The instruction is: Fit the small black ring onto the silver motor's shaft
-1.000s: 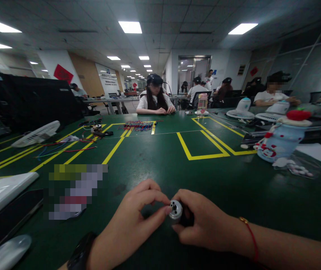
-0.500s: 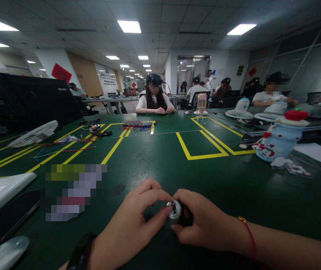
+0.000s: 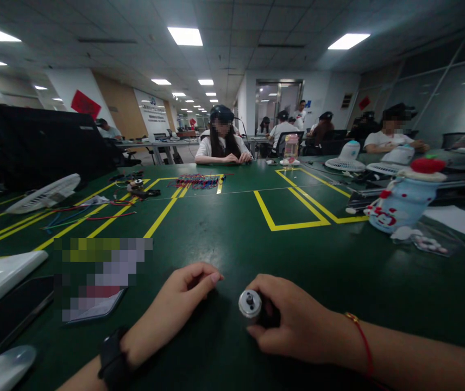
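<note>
My right hand [image 3: 293, 317] is wrapped around a small silver cylindrical motor [image 3: 250, 304], its round metal end tilted up toward me. A short dark shaft stands at the middle of that end, with small dark holes beside it. Apart from the motor, to its left, my left hand [image 3: 189, 290] hovers over the green table with thumb and index fingertips pressed together. Whatever those fingertips may pinch is too small or hidden to make out. A dark band circles the left wrist; a red cord circles the right.
A blurred-out sheet [image 3: 102, 288] lies left of my left hand, near a white mouse [image 3: 6, 366]. Bundled wires [image 3: 198, 181] lie across the green table [image 3: 216, 228] by yellow tape. A blue bottle [image 3: 403, 203] stands at right. A person [image 3: 224, 141] sits opposite.
My left hand has pulled away from the motor's end, moving left, and the shaft there now shows fully. The right hand keeps its hold on the motor in almost the same place.
</note>
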A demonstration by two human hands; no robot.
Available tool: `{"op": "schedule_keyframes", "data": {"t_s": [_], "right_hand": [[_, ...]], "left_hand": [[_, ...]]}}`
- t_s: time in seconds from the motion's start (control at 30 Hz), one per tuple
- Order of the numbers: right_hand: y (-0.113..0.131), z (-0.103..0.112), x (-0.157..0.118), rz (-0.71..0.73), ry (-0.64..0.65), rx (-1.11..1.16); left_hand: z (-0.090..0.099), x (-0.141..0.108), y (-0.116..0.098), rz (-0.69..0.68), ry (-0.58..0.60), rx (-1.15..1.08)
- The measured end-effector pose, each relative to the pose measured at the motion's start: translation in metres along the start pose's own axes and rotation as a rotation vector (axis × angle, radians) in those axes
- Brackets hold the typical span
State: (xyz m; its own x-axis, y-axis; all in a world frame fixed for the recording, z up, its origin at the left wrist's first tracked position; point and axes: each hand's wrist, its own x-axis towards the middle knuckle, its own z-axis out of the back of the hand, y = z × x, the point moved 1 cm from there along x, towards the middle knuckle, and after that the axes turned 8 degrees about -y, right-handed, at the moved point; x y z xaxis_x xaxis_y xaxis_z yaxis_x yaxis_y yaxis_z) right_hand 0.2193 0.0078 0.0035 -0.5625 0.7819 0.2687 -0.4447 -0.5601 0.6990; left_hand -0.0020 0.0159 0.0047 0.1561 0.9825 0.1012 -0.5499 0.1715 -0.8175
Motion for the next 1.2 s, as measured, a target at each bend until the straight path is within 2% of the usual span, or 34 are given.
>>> {"op": "schedule_keyframes", "data": {"t_s": [0.07,0.3,0.43,0.53,0.7,0.8,1.0,1.2], "right_hand": [[0.000,0.000,0.000,0.007,-0.002,-0.005],[0.000,0.001,-0.001,-0.001,0.005,0.003],[0.000,0.001,-0.002,0.012,0.000,-0.011],[-0.001,0.000,-0.001,0.017,-0.008,-0.024],[-0.005,-0.003,0.000,0.054,-0.010,-0.062],[-0.005,-0.004,0.000,0.073,-0.020,-0.058],[-0.003,-0.002,0.000,0.051,-0.016,-0.028],[-0.004,0.001,-0.001,0.011,0.007,-0.014]], "left_hand": [[0.001,0.000,-0.001,0.026,-0.003,-0.026],[-0.001,-0.001,-0.006,-0.040,0.035,0.007],[-0.002,-0.001,-0.005,-0.050,0.001,0.059],[-0.005,-0.006,-0.012,-0.127,-0.040,0.081],[-0.015,-0.016,-0.033,-0.330,-0.002,0.010],[-0.018,-0.017,-0.037,-0.353,-0.044,0.006],[-0.009,-0.013,-0.023,-0.299,-0.077,-0.034],[-0.006,-0.008,0.006,-0.281,0.048,0.107]]}}
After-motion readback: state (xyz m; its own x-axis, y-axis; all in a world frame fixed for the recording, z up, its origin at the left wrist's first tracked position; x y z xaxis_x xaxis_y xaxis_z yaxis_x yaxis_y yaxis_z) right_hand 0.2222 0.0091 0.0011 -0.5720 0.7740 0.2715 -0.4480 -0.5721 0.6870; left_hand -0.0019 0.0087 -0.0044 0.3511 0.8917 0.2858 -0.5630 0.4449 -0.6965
